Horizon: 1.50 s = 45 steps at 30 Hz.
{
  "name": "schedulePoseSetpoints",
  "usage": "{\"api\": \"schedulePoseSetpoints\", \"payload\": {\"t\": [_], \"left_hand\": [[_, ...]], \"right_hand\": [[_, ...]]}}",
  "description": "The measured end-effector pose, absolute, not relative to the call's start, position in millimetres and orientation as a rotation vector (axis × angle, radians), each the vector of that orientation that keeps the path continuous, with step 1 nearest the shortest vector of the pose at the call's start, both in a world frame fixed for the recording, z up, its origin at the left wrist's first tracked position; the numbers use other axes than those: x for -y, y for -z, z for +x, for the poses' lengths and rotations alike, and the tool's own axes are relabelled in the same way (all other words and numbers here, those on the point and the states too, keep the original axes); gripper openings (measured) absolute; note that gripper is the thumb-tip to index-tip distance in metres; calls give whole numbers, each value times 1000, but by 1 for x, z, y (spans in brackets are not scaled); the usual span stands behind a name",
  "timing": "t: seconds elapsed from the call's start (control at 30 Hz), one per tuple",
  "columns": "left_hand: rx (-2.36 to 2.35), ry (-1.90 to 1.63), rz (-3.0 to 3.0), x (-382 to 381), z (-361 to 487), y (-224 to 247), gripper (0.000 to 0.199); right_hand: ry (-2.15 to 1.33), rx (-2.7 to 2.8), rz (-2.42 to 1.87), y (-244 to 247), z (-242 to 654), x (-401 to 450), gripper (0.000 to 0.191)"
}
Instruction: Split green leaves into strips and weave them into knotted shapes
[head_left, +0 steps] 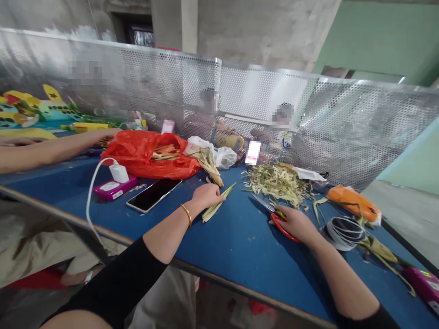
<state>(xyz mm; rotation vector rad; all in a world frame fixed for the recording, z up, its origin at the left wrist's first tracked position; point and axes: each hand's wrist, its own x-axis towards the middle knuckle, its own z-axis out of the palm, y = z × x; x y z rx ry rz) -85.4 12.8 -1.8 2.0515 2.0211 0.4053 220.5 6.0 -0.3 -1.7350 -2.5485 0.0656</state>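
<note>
My left hand (207, 195) rests low over the blue table, its fingers closed on a narrow, pale green corn husk (213, 211). Its pointed tip sticks out beyond my fingers. In my right hand (297, 223) is a pair of scissors (267, 204) with red handles, the metal blades pointing away to the left. Behind the scissors lies a loose heap of shredded husk (279, 183). A bundle of dried husks (211, 170) lies just beyond my left hand, against a red plastic bag (137, 153) that holds more husks.
A black-screened phone (154, 195) and a purple power strip (115, 188) with a white plug lie left. At right are a roll of white strapping (344, 233) and an orange packet (354, 203). A perforated metal screen (254, 91) stands behind. A co-worker's arm (58, 148) reaches in from the left.
</note>
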Motion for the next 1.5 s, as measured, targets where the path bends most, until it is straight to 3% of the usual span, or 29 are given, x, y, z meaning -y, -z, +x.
{"api": "schedulePoseSetpoints", "payload": {"t": [0.77,1.2,1.5], "left_hand": [[-1974,-402,2049,-12,-88,3,28],[-1924,-462,1988,-9,-86,-3,18],[-1815,-560,1929,-12,-88,1,29]], "right_hand": [[-228,2375,-1717,1,221,-5,52],[-105,2476,-1701,4,223,-6,48],[-141,2465,-1613,5,228,-9,47]]}}
